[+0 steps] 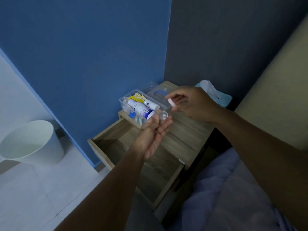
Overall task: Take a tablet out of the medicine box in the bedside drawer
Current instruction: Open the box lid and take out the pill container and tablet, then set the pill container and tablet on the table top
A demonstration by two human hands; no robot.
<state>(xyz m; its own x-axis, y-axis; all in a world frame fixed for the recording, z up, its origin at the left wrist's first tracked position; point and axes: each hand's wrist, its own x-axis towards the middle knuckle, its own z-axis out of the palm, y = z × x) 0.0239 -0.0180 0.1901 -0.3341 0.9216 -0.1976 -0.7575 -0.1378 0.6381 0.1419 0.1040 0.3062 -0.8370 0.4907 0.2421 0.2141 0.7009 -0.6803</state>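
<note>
A clear plastic medicine box (123, 104) stands open on the wooden bedside table (186, 130), holding white bottles, a yellow packet and blue bits. Its clear lid with a blue handle (156, 93) lies just behind it. My left hand (155, 132) is palm up in front of the box, with a small clear round cap or cup (164, 116) pinched at its fingertips. My right hand (191, 104) hovers to the right of the box, fingers closed on a small pale pink-white tablet container (171, 102). Whether a tablet lies in the cup I cannot tell.
The bedside drawer (133, 157) is pulled out below my left arm and looks bare inside. A blue tissue box (216, 95) stands at the table's back right. A white waste bin (31, 142) stands on the floor at left. Bedding (233, 189) lies at the lower right.
</note>
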